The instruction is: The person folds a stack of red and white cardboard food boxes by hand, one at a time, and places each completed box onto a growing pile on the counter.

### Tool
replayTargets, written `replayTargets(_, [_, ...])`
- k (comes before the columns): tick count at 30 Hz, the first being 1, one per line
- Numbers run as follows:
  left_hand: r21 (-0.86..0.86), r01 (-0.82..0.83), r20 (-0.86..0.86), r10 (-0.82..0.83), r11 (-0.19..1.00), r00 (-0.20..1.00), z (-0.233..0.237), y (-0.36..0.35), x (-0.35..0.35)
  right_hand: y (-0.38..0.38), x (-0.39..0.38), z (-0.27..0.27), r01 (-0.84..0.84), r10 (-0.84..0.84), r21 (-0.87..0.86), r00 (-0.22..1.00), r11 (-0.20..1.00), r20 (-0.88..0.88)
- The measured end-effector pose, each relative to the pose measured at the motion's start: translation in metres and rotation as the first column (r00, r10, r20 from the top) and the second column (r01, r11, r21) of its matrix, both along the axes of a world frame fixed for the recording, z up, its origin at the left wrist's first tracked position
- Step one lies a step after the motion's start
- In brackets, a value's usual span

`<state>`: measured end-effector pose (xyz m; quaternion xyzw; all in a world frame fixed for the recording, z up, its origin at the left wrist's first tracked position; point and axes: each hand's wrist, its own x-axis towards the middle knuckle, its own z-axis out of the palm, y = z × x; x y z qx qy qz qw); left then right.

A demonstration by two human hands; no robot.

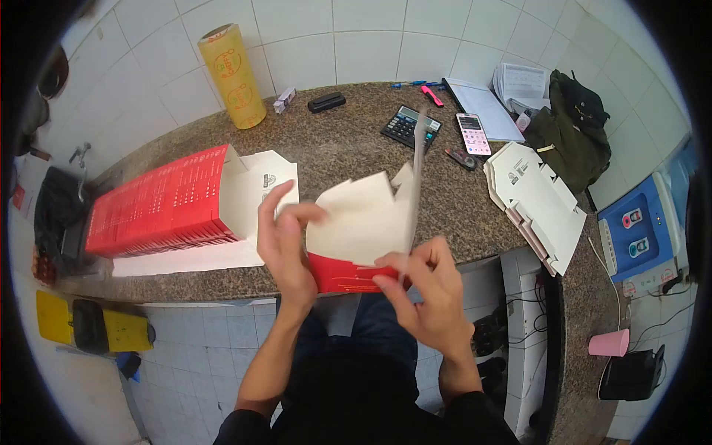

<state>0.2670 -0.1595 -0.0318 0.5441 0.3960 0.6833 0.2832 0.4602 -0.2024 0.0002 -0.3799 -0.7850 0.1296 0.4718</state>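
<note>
One box (pixel 358 228) is mid-frame, half folded, I think. R hand (pixel 430 293) pinches its lower right edge; L hand (pixel 288 239) is open by its left side, can't tell if touching. Next fold prob. needs the tall blurry flap (pixel 417 174) bent in.

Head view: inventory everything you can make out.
Carton: 1, red and white, front centre
Nested cartons: several, red, counter left
Flat card: stack, white, counter right
Roll: 1, yellow, back left
Small box: 1, pale, beside roll
Case: 1, black, back centre
Calculator: 1, black, behind carton
Highlighter: 1, pink, behind calculator
Phone: 1, pinkish screen, right of calculator
Papers: count unclear, white, back right
Bag: 1, olive, back right
Appliance: 1, blue, far right
Cup: 1, pink, lower right
Counter: 1, speckled brown, centre
Left hand: 1, bare, carton's left
Right hand: 1, bare, carton's right
</note>
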Motion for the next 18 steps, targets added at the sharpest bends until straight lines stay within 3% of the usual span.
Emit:
replayTargets(1, [-0.062, -0.195, 0.081, 0.2, 0.979, 0.976, -0.011, 0.009, 0.0, -0.004, -0.001, 0.001, 0.0, 0.0, 0.003, 1.0, 1.0, -0.003])
replayTargets(2, [-0.34, -0.079, 0.23, 0.164, 0.937, 0.959, -0.016, 0.01, -0.002, -0.011, -0.005, 0.004, -0.01, 0.01, 0.025, 1.0, 1.0, 0.026])
replayTargets(3, [-0.402, 0.416, 0.665, -0.052, 0.816, 0.745, -0.054, 0.018, -0.029, -0.017, -0.008, 0.005, -0.021, 0.018, 0.048, 0.998, 0.999, 0.056])
replayTargets(5, [-0.278, 0.779, 0.91, -0.105, 0.561, 0.401, -0.029, 0.004, -0.028, -0.031, -0.015, 0.0, -0.039, 0.035, 0.049, 0.997, 0.998, 0.073])
replayTargets(7, [-0.449, 0.577, 0.746, -0.069, 0.682, 0.662, -0.047, -0.02, -0.03, -0.04, -0.023, -0.003, -0.229, 0.231, -0.036, 0.966, 0.973, 0.112])
replayTargets(8, [-0.484, 0.545, 0.716, -0.048, 0.685, 0.697, -0.047, -0.03, -0.03, -0.041, -0.024, -0.005, -0.218, 0.22, -0.032, 0.969, 0.976, 0.109])
replayTargets(10, [-0.503, 0.615, 0.754, -0.04, 0.606, 0.656, -0.048, -0.046, -0.031, -0.042, -0.027, -0.012, -0.6, 0.592, -0.144, 0.8, 0.787, -0.094])
replayTargets(11, [-0.508, 0.646, 0.767, -0.042, 0.569, 0.64, -0.047, -0.051, -0.031, -0.042, -0.03, -0.021, -0.598, 0.591, -0.144, 0.801, 0.788, -0.096])
replayTargets(12, [-0.509, 0.673, 0.78, -0.042, 0.537, 0.624, -0.045, -0.052, -0.032, -0.04, -0.033, -0.035, -0.387, 0.341, -0.105, 0.89, 0.916, -0.301])
replayTargets(13, [-0.511, 0.694, 0.788, -0.046, 0.507, 0.614, -0.042, -0.053, -0.033, -0.036, -0.036, -0.047, -0.15, 0.072, -0.121, 0.867, 0.981, -0.493])
replayTargets(14, [-0.512, 0.714, 0.796, -0.05, 0.478, 0.603, -0.043, -0.053, -0.035, -0.03, -0.043, -0.057, -0.156, 0.076, -0.123, 0.868, 0.98, -0.49])
replayTargets(15, [-0.515, 0.73, 0.794, -0.07, 0.449, 0.604, -0.047, -0.053, -0.038, -0.021, -0.051, -0.067, -0.206, -0.107, -0.323, 0.671, 0.924, -0.734])
replayTargets(16, [-0.509, 0.737, 0.799, -0.074, 0.445, 0.597, -0.046, -0.052, -0.038, -0.014, -0.056, -0.073, -0.315, -0.332, -0.473, 0.411, 0.823, -0.849])
replayTargets(17, [-0.508, 0.739, 0.801, -0.073, 0.443, 0.594, -0.04, -0.052, -0.036, -0.017, -0.048, -0.079, -0.454, -0.284, -0.527, 0.499, 0.719, -0.818])
replayTargets(18, [-0.46, 0.715, 0.842, 0.005, 0.526, 0.539, -0.014, -0.06, -0.02, -0.016, -0.043, -0.078, -0.516, -0.187, -0.502, 0.545, 0.694, -0.817])
